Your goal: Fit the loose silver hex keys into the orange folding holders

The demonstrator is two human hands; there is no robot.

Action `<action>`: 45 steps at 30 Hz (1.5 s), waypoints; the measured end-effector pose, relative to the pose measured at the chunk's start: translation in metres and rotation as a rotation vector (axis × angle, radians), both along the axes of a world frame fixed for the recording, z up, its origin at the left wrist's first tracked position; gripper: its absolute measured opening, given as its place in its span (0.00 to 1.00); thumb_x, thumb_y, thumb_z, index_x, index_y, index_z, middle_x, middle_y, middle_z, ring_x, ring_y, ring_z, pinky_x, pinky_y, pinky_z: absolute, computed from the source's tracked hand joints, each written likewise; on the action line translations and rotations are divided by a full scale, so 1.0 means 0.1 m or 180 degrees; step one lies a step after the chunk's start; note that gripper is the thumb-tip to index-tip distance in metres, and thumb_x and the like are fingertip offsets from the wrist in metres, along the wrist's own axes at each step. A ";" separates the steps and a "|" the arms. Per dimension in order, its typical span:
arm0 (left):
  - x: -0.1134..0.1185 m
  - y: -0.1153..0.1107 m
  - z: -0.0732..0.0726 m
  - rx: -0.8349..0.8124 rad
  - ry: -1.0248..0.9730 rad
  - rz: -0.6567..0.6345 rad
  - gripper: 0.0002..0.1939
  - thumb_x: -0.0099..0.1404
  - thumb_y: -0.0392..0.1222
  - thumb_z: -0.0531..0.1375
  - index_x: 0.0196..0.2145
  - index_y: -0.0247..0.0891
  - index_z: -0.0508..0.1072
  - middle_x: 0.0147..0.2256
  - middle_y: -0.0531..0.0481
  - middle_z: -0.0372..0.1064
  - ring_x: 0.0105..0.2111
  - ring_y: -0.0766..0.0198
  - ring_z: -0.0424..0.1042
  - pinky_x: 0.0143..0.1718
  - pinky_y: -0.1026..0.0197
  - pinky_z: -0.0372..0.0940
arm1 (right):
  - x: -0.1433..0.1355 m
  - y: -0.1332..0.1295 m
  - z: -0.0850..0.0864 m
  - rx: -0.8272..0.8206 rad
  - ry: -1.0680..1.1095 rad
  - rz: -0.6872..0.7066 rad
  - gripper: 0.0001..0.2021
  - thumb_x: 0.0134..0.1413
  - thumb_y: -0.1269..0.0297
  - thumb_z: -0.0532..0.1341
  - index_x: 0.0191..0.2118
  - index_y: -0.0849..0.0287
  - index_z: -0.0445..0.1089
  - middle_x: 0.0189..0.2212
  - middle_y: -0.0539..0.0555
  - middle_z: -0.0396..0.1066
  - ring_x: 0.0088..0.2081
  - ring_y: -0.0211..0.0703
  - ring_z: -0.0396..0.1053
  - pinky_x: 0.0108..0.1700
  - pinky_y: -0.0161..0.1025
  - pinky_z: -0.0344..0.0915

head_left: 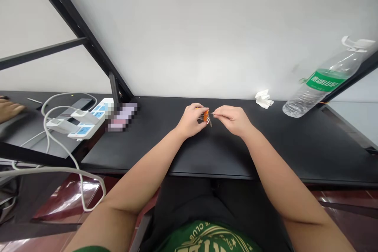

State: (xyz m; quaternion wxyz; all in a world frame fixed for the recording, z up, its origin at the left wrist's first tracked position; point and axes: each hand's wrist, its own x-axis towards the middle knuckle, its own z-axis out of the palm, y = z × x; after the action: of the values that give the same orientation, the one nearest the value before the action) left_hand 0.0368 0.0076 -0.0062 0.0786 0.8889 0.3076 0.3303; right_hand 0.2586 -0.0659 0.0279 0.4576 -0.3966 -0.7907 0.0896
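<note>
Left hand [189,122] part-curled, thumb and fingers gripping orange piece [206,116] with metal prongs, over mid-desk [141,145]. Right hand [234,119] pinched nearly closed on slim metal bit [211,113], just right of orange piece. Orange piece's long axis: cannot tell.

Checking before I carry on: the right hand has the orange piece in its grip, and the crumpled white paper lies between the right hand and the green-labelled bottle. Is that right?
Not quite: the head view shows the orange piece in the grip of the left hand. The crumpled white paper does lie between the right hand and the green-labelled bottle.
</note>
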 end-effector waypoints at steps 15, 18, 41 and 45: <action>0.02 -0.02 -0.02 -0.0114 -0.0131 -0.0109 0.26 0.61 0.38 0.69 0.57 0.42 0.76 0.58 0.39 0.71 0.61 0.48 0.70 0.64 0.44 0.66 | 0.05 0.06 -0.08 -0.0536 0.0866 0.0068 0.09 0.64 0.58 0.66 0.41 0.54 0.84 0.37 0.54 0.82 0.35 0.46 0.80 0.40 0.45 0.80; 0.02 -0.01 -0.04 -0.0344 -0.0339 -0.0302 0.26 0.60 0.38 0.68 0.57 0.42 0.76 0.56 0.41 0.72 0.57 0.52 0.73 0.60 0.48 0.70 | 0.08 0.02 -0.05 -0.0131 0.0361 0.0133 0.09 0.66 0.60 0.64 0.41 0.51 0.84 0.40 0.53 0.83 0.41 0.48 0.81 0.46 0.47 0.80; 0.09 -0.06 0.02 -0.0184 -0.0042 -0.0436 0.22 0.62 0.37 0.68 0.54 0.43 0.76 0.49 0.45 0.78 0.53 0.52 0.75 0.59 0.48 0.67 | -0.09 0.12 -0.15 -0.0718 0.0252 -0.0365 0.10 0.63 0.58 0.65 0.32 0.55 0.77 0.31 0.51 0.78 0.31 0.42 0.74 0.37 0.39 0.72; 0.10 -0.06 0.03 -0.0199 -0.0184 -0.0365 0.23 0.61 0.40 0.69 0.55 0.42 0.77 0.49 0.45 0.77 0.52 0.53 0.75 0.57 0.50 0.69 | -0.13 0.14 -0.18 -0.1056 0.0489 -0.0318 0.14 0.66 0.55 0.62 0.31 0.56 0.74 0.27 0.50 0.76 0.29 0.41 0.73 0.36 0.38 0.70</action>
State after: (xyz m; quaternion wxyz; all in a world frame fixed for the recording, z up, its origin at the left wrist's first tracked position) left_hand 0.0466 0.0014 -0.0034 0.1340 0.8923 0.2639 0.3410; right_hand 0.2453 -0.0520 0.0102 0.4489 -0.4974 -0.7072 0.2259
